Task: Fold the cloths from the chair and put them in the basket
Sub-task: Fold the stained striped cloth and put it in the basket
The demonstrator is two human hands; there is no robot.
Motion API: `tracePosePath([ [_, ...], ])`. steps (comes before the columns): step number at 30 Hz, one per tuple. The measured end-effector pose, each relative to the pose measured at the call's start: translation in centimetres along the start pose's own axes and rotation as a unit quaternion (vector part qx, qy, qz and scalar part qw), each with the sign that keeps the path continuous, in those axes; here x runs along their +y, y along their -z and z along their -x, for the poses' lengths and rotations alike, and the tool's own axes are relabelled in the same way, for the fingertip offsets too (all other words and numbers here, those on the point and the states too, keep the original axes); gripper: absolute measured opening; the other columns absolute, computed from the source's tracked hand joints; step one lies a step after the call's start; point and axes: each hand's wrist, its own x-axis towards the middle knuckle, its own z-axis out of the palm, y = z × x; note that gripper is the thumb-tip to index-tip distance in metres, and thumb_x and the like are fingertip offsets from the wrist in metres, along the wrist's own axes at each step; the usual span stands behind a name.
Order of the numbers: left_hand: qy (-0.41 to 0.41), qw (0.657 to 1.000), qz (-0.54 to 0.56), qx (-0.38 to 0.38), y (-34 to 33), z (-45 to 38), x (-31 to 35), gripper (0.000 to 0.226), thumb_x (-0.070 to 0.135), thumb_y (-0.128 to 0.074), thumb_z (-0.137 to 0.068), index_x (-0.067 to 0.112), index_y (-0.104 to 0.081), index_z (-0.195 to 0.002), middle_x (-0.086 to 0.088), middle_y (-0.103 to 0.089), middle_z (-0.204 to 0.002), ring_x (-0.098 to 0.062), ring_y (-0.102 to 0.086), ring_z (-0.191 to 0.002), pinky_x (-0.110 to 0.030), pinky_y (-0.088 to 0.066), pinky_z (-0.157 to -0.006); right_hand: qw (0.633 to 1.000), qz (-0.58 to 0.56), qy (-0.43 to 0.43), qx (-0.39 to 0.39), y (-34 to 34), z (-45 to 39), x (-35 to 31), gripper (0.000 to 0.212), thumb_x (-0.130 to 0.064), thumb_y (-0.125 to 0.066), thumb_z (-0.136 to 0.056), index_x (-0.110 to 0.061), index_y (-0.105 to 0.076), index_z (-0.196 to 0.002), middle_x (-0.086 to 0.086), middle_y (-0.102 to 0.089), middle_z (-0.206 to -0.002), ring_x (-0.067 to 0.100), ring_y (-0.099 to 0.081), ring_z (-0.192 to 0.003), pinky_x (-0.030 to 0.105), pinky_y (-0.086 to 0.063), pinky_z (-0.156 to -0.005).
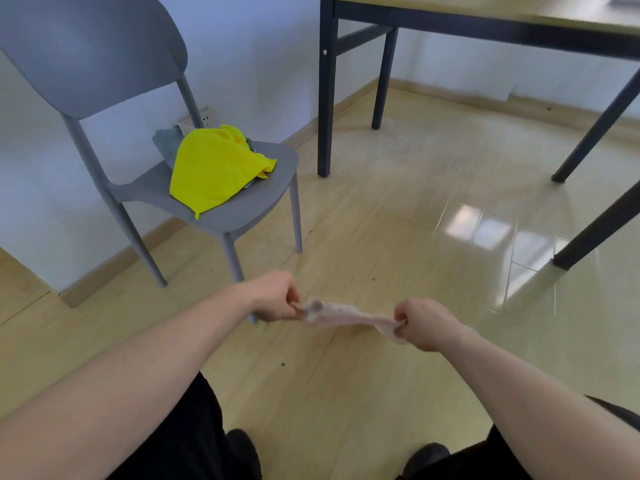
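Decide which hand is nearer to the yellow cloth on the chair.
Left. The left hand is below the yellow cloth, near the chair; the right hand is farther off.

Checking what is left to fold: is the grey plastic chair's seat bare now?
No, a bright yellow cloth lies on the grey plastic chair, over a grey cloth.
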Motion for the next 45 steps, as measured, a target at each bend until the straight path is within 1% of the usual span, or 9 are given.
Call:
tracePosePath([
  [3,0.000,0.992,-0.082,-0.098,-3.1,0.1,1.2,0.044,0.063,-0.052,-0.077,0.021,-0.055,-0.064,0.002,-0.050,-0.062,-0.021,-0.045,-0.057,-0.029,-0.037,-0.053,0.998,-0.020,-0.025,-0.047,-3.5,0.0,-0.6,0.018,-0.014,-0.059,-0.092,-0.026,-0.070,-0.101,0.001,-0.072,-0.107,0.024,-0.068,-0.100,0.033,-0.055,-0.081],
  [6,0.024,0.988,-0.079,-0.128,-7.4,-1.3,2.0,0.033,0.036,-0.060,-0.086,0.012,-0.057,-0.063,-0.013,-0.054,-0.067,-0.032,-0.052,-0.062,-0.038,-0.046,-0.058,0.992,-0.086,-0.066,-0.063,-7.1,0.1,-0.6,0.031,-0.003,-0.053,-0.091,-0.023,-0.070,-0.108,0.002,-0.069,-0.119,0.023,-0.066,-0.108,0.030,-0.053,-0.088],
  [9,0.048,0.987,-0.092,-0.124,-12.1,-2.8,1.7,0.010,0.019,-0.061,-0.090,0.016,-0.066,-0.083,-0.008,-0.062,-0.085,-0.028,-0.059,-0.076,-0.036,-0.047,-0.065,0.988,-0.097,-0.085,-0.086,-9.7,-0.1,-0.2,0.034,0.002,-0.050,-0.093,-0.018,-0.070,-0.111,0.005,-0.067,-0.123,0.024,-0.065,-0.113,0.032,-0.052,-0.094],
  [13,0.065,0.982,-0.115,-0.135,-15.4,-4.1,0.8,0.016,0.019,-0.059,-0.094,0.013,-0.070,-0.105,-0.009,-0.071,-0.108,-0.028,-0.069,-0.101,-0.035,-0.054,-0.077,0.985,-0.113,-0.106,-0.080,-11.4,-1.6,0.6,0.031,0.001,-0.051,-0.094,-0.019,-0.071,-0.105,0.005,-0.069,-0.120,0.024,-0.067,-0.110,0.032,-0.055,-0.092],
  [20,0.089,0.990,-0.086,-0.063,-16.2,-8.8,-2.4,0.009,0.022,-0.051,-0.098,0.022,-0.058,-0.103,-0.004,-0.067,-0.114,-0.028,-0.065,-0.105,-0.031,-0.044,-0.072,0.966,-0.205,-0.157,-0.032,-14.5,-6.0,2.4,0.032,0.004,-0.048,-0.087,-0.016,-0.068,-0.102,0.010,-0.068,-0.114,0.027,-0.067,-0.104,0.030,-0.053,-0.087],
  [27,0.085,0.992,-0.089,-0.016,-17.2,-14.6,-3.4,0.031,0.025,-0.045,-0.098,0.022,-0.058,-0.126,-0.006,-0.064,-0.128,-0.030,-0.062,-0.115,-0.036,-0.046,-0.083,0.959,-0.225,-0.171,0.019,-15.6,-12.2,4.4,0.035,0.006,-0.052,-0.083,-0.012,-0.072,-0.106,0.012,-0.073,-0.113,0.031,-0.067,-0.107,0.029,-0.049,-0.086],
  [33,0.103,0.990,-0.095,-0.005,-17.8,-18.1,-4.7,0.026,0.014,-0.045,-0.093,0.020,-0.056,-0.116,-0.005,-0.066,-0.113,-0.026,-0.062,-0.091,-0.033,-0.035,-0.065,0.962,-0.217,-0.166,0.015,-16.8,-16.6,4.8,0.039,0.006,-0.051,-0.084,-0.014,-0.070,-0.112,0.013,-0.069,-0.117,0.032,-0.067,-0.104,0.033,-0.054,-0.086],
  [40,0.108,0.985,-0.110,0.082,-21.5,-20.3,-5.8,0.058,0.012,-0.058,-0.087,0.018,-0.040,-0.141,-0.005,-0.044,-0.138,-0.026,-0.046,-0.121,-0.037,-0.040,-0.096,0.956,-0.221,-0.190,0.028,-19.7,-18.7,5.0,0.052,0.008,-0.057,-0.087,-0.015,-0.057,-0.133,0.010,-0.060,-0.130,0.032,-0.062,-0.114,0.037,-0.054,-0.087],
  [45,0.024,0.996,-0.085,0.008,-26.0,-18.3,-4.8,0.062,0.007,-0.053,-0.087,0.019,-0.040,-0.146,-0.005,-0.032,-0.150,-0.026,-0.038,-0.132,-0.039,-0.039,-0.105,0.911,-0.273,-0.309,-0.012,-25.0,-16.4,5.7,0.066,-0.013,-0.064,-0.090,-0.006,-0.035,-0.149,0.020,-0.044,-0.148,0.043,-0.049,-0.132,0.046,-0.044,-0.106],
])
